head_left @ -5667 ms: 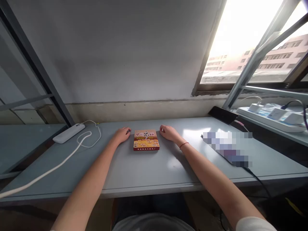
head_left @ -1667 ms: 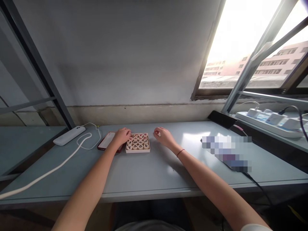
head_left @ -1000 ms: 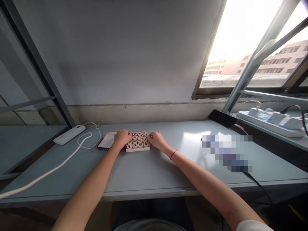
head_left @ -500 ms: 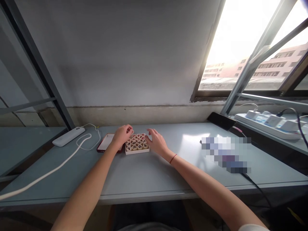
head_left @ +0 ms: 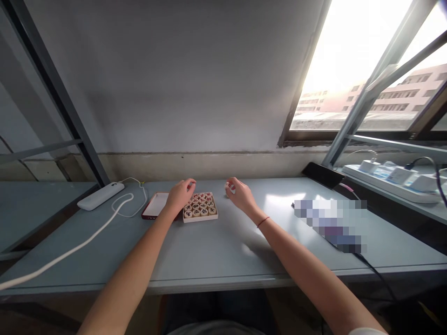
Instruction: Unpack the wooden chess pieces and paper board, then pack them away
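Observation:
A shallow white box [head_left: 200, 219] holds rows of round Chinese chess pieces [head_left: 196, 212], with black characters in the front rows and red ones behind. My left hand [head_left: 179, 195] is over the box's back left corner with its fingers curled together; whatever they hold, if anything, is hidden. To the right of the box, my right hand [head_left: 240, 194] pinches a pale Chinese chess piece [head_left: 227, 185] between thumb and fingers, just above the desk. The dark red box lid [head_left: 149, 217] lies left of the box with its white inside up, partly behind my left forearm.
A white power bank [head_left: 100, 196] with a white cable [head_left: 87, 243] is on the left of the grey desk [head_left: 209, 256]. On the right are a blurred-out object [head_left: 328, 225], a black phone [head_left: 321, 175] and a power strip [head_left: 391, 182]. Metal posts rise at both sides.
My right hand has moved right, away from the box, and its fingers have closed on a piece. My left hand stays at the back left of the box.

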Motion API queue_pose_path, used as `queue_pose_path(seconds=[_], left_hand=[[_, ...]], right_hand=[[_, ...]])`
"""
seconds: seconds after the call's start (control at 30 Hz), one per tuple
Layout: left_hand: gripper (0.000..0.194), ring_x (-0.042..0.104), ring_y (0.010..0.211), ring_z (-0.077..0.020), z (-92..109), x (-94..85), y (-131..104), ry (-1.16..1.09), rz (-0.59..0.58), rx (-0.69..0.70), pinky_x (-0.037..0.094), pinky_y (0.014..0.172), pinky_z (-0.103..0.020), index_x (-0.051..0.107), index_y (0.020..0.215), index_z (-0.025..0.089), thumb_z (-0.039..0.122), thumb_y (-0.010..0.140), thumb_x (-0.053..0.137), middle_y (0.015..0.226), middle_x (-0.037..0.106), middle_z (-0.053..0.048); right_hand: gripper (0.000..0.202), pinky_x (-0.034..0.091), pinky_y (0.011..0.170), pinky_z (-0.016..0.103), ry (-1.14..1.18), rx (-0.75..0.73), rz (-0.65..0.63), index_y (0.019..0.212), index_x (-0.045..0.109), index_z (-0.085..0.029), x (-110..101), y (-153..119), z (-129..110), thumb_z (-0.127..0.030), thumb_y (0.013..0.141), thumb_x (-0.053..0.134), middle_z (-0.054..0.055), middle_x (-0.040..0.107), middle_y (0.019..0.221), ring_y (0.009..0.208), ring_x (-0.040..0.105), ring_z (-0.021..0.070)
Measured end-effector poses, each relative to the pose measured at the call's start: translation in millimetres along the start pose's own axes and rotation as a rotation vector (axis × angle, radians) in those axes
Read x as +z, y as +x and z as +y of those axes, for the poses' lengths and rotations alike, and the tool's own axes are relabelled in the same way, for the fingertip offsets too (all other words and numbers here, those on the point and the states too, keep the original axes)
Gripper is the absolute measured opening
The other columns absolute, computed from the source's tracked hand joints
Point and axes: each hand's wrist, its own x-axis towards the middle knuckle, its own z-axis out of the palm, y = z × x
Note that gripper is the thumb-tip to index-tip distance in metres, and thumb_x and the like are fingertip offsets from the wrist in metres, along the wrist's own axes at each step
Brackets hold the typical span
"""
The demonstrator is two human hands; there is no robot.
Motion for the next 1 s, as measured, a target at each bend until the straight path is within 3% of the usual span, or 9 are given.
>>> queue_pose_path(seconds=[0.1,0.2,0.27,0.43,1.0], left_hand=[[0.037,0.062,0.083,-0.0204,-18,2.3,2,0.172,-0.043,-0.111,0.044,0.07,-0.026,0.056,0.12,0.027,0.03,0.09,0.036,0.108,0.061,-0.008],[0.037,0.059,0.098,-0.0232,-30,10.0,6,0.197,-0.099,-0.131,0.043,0.077,-0.027,0.061,0.115,0.025,0.032,0.089,0.036,0.108,0.063,-0.009],[0.037,0.057,0.102,-0.0242,-32,13.7,8,0.187,-0.116,-0.13,0.043,0.078,-0.026,0.065,0.107,0.022,0.033,0.089,0.035,0.107,0.065,-0.009],[0.032,0.062,0.09,-0.0234,-33,15.9,11,0.169,-0.143,-0.163,0.043,0.071,-0.025,0.069,0.095,0.022,0.031,0.085,0.04,0.102,0.069,-0.006],[0.026,0.063,0.088,-0.021,-41,19.3,16,0.148,-0.14,-0.168,0.043,0.068,-0.023,0.07,0.092,0.023,0.028,0.083,0.046,0.099,0.07,-0.004]], right_hand=[[0.017,0.037,0.065,0.025,-0.081,0.09,-0.098,0.092,0.059,-0.019,-2,5,27,-0.022,0.08,0.048,0.005,0.065,0.087,0.08,0.056,0.0181],[0.017,0.036,0.066,0.024,-0.059,0.081,-0.081,0.094,0.056,-0.02,1,5,37,-0.023,0.081,0.046,0.004,0.064,0.09,0.082,0.055,0.0174],[0.016,0.036,0.067,0.024,-0.055,0.024,-0.102,0.095,0.055,-0.02,5,3,36,-0.024,0.082,0.046,0.005,0.064,0.092,0.085,0.054,0.0179],[0.02,0.035,0.068,0.026,-0.147,-0.005,-0.211,0.1,0.054,-0.02,18,-1,36,-0.021,0.083,0.045,0.006,0.065,0.089,0.083,0.053,0.0204],[0.019,0.035,0.068,0.025,-0.128,0.023,-0.153,0.097,0.055,-0.02,23,0,37,-0.02,0.081,0.044,0.005,0.065,0.088,0.081,0.053,0.0195]])
